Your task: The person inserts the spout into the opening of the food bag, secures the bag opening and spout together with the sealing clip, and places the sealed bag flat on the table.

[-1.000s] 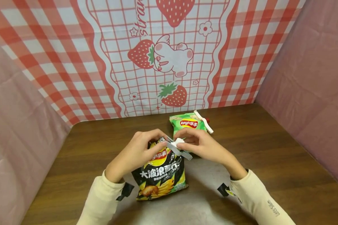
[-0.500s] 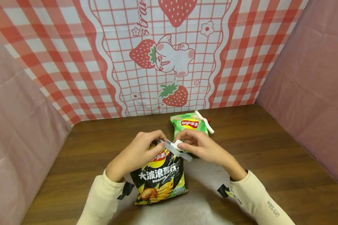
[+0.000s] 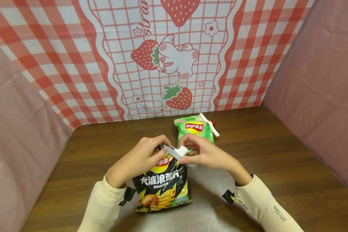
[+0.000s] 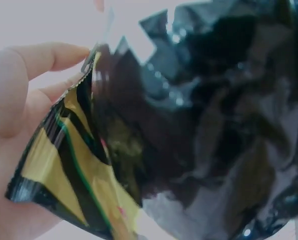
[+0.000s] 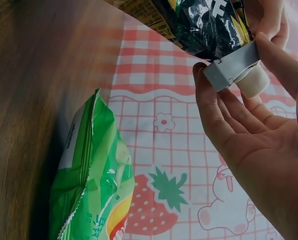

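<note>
Centrally, near the table's [image 3: 278,154] front edge, a black chip bag [image 3: 162,183] stands lifted at its top. The left hand [image 3: 139,158] pinches the bag's top edge with curled fingers. The right hand [image 3: 206,153] grips a grey and white sealing clip [image 3: 178,152] between thumb and fingertips, the clip set across the bag's mouth. Just behind, toward the back edge, lies a green chip bag [image 3: 195,129] with a white clip [image 3: 210,125] at its right side.

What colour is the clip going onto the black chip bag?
The clip is grey with a white round end, clearest in the right wrist view.
</note>
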`<state>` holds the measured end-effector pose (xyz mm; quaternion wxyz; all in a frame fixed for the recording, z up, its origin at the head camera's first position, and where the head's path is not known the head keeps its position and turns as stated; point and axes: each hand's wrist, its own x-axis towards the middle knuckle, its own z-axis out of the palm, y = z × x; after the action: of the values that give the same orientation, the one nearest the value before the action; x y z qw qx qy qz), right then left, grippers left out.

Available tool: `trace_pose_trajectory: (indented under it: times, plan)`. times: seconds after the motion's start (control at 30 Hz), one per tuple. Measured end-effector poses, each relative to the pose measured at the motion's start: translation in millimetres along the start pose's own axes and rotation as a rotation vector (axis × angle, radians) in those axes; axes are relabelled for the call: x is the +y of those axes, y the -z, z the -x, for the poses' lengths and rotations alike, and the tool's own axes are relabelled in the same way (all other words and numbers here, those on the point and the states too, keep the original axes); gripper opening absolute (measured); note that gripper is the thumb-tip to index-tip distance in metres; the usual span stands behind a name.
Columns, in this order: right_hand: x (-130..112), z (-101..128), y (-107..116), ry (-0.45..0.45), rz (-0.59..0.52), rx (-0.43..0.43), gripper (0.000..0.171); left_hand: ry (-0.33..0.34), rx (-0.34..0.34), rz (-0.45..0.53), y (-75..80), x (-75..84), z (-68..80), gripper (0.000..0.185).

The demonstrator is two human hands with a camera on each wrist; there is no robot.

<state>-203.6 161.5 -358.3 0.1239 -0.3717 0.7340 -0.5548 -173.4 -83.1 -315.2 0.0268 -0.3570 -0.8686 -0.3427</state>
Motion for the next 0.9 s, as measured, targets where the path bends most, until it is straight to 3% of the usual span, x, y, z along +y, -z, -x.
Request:
trace_pose_trajectory:
  times: [0.17, 0.27, 0.43, 0.73, 0.9]
  plan:
    - [-0.5, -0.4, -0.3, 0.019, -0.004, -0.002, 0.034, -0.002, 0.036, 0.009, 0.2, -1.9, 0.2, 0.017]
    - [-1.8, 0.2, -0.3, 0.016, 0.003, -0.01, 0.041, 0.051, 0.069, 0.017, 1.6, -2.7, 0.8, 0.025]
    - [-2.3, 1.0, 0.4, -0.014, 0.063, -0.014, 0.042, 0.118, 0.091, 0.034, 6.6, -6.2, 3.0, 0.021]
    - [1.5, -3.0, 0.6, -0.055, -0.004, -0.024, 0.03, 0.085, -0.066, 0.121, 23.2, -19.5, 10.4, 0.004]
    - [4.0, -2.6, -0.4, -0.042, -0.008, -0.009, 0.029, 0.116, -0.068, 0.194, 14.8, -20.6, 4.5, 0.011]
